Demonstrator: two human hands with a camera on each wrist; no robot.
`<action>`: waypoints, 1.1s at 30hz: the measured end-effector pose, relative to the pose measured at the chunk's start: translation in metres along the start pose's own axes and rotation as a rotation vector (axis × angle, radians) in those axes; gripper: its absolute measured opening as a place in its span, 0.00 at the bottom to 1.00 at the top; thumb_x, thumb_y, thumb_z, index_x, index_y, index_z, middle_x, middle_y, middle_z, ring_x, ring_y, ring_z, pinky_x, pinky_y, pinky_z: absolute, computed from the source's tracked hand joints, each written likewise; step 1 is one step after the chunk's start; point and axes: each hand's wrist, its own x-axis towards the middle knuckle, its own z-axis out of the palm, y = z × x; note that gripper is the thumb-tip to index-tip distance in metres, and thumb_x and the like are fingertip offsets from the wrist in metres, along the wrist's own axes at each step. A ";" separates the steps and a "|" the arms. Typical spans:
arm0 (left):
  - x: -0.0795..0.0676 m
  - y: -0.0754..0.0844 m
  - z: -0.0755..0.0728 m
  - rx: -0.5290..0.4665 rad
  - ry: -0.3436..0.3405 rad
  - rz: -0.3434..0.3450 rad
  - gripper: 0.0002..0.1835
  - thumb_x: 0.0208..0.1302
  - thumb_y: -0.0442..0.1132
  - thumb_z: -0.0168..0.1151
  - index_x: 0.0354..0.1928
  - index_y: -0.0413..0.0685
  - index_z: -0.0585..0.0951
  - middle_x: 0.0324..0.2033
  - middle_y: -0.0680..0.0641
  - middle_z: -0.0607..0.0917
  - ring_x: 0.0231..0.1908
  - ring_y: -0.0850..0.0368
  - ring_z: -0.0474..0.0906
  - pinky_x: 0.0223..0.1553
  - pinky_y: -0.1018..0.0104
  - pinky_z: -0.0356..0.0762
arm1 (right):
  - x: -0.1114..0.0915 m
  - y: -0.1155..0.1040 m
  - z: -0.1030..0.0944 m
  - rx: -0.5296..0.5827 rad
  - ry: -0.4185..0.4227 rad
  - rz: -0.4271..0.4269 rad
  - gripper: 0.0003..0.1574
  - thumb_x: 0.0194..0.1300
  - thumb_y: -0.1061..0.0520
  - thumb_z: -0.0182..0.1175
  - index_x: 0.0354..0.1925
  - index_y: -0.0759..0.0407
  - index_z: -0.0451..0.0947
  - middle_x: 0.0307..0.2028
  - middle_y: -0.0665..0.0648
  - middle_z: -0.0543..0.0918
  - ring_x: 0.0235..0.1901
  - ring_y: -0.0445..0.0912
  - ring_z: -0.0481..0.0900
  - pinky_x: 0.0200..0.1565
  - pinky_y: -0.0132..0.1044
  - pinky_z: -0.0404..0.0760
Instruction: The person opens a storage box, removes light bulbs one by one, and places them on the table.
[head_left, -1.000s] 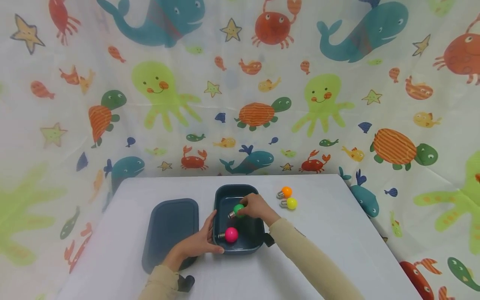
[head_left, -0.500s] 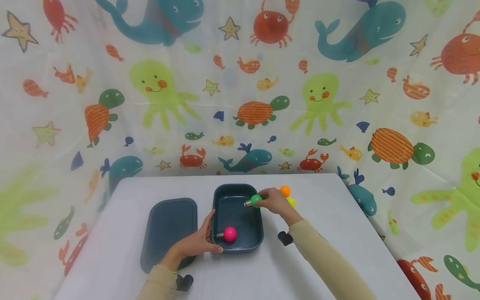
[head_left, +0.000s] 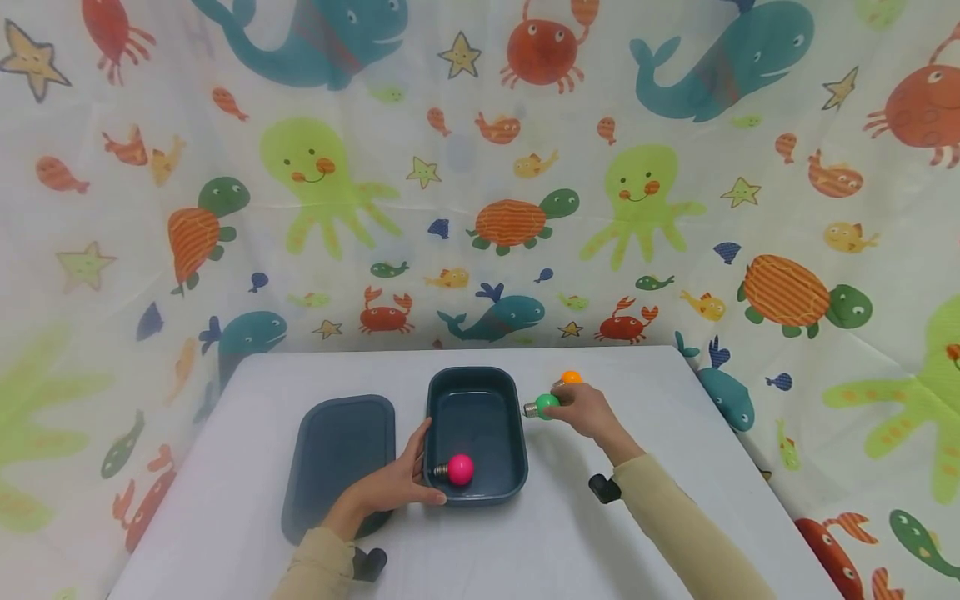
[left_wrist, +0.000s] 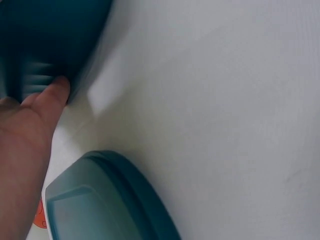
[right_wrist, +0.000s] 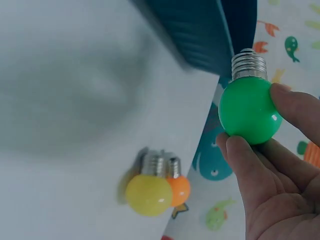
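Observation:
My right hand (head_left: 588,412) pinches a green light bulb (head_left: 547,406) by its round globe, the silver screw base pointing left. It is outside the right wall of a dark blue rectangular box (head_left: 480,421). My left hand (head_left: 393,483) rests against the box's near left corner, thumb along the front and straight fingers along the left wall. Inside the box, near its front, lies a pink bulb (head_left: 461,469). An orange bulb (head_left: 572,377) shows just behind the right hand. The yellow bulb (right_wrist: 148,195) beside it appears in the right wrist view but is hidden from the head view.
A flat dark blue lid (head_left: 337,467) lies on the white table (head_left: 450,558) left of the box, partly under the left forearm. Behind the table hangs a curtain (head_left: 480,167) printed with sea animals.
The right hand has lifted the green bulb from inside the box, over its right wall, and moved right toward the orange and yellow bulbs. The left hand has stayed at the box.

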 end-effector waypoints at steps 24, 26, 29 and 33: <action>-0.002 0.000 0.001 0.004 0.005 -0.011 0.65 0.55 0.42 0.74 0.76 0.55 0.30 0.76 0.38 0.37 0.75 0.41 0.40 0.70 0.45 0.52 | -0.007 0.072 -0.019 -0.009 -0.036 0.173 0.34 0.61 0.52 0.67 0.58 0.72 0.74 0.51 0.66 0.81 0.46 0.55 0.76 0.52 0.52 0.79; -0.002 0.000 0.002 0.010 0.007 -0.014 0.65 0.55 0.42 0.74 0.76 0.56 0.30 0.76 0.38 0.37 0.75 0.40 0.41 0.70 0.45 0.53 | -0.008 0.074 -0.018 -0.013 -0.033 0.171 0.33 0.61 0.52 0.67 0.57 0.73 0.74 0.50 0.67 0.81 0.45 0.54 0.77 0.51 0.52 0.79; -0.002 0.001 0.002 0.018 0.008 -0.014 0.65 0.55 0.43 0.74 0.76 0.56 0.31 0.76 0.38 0.38 0.75 0.39 0.41 0.69 0.45 0.54 | -0.007 0.076 -0.017 -0.015 -0.027 0.172 0.32 0.61 0.53 0.67 0.57 0.73 0.75 0.50 0.66 0.81 0.45 0.55 0.77 0.51 0.53 0.79; -0.002 0.002 0.002 0.020 0.010 -0.008 0.65 0.55 0.43 0.74 0.76 0.55 0.30 0.76 0.38 0.38 0.75 0.39 0.41 0.69 0.45 0.54 | -0.003 0.080 -0.014 0.000 -0.029 0.181 0.31 0.62 0.53 0.67 0.57 0.72 0.75 0.50 0.66 0.81 0.45 0.55 0.76 0.52 0.53 0.79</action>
